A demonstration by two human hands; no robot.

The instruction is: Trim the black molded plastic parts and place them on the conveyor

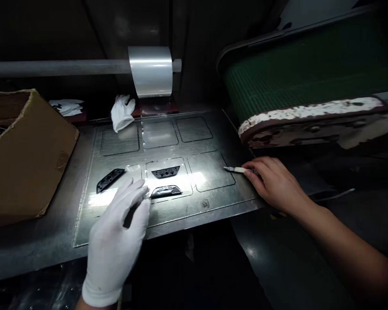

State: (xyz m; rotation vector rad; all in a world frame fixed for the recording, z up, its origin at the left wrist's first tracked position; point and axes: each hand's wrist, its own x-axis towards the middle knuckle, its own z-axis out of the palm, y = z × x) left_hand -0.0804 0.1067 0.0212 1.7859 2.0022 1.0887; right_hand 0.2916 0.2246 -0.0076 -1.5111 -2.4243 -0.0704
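Note:
My left hand (119, 232), in a white glove, hovers over the front left of a metal plate (177, 211) with its fingers apart and nothing visible in them. Just past its fingertips lies a black plastic part (110, 179), set at a slant. To the right of that hand are a second black part (166, 172), showing its recessed side, and a glossy black part (166, 191). My bare right hand (273, 183) grips a craft knife (235, 169) by its pale handle at the plate's right edge. The blade points left, over a drawn outline.
A cardboard box (35, 159) stands at the left. Behind the plate, a roll of clear film (151, 71) hangs on a bar (67, 67), with a crumpled white glove (122, 113) below. A green conveyor belt (310, 73) with a worn edge rises at the right.

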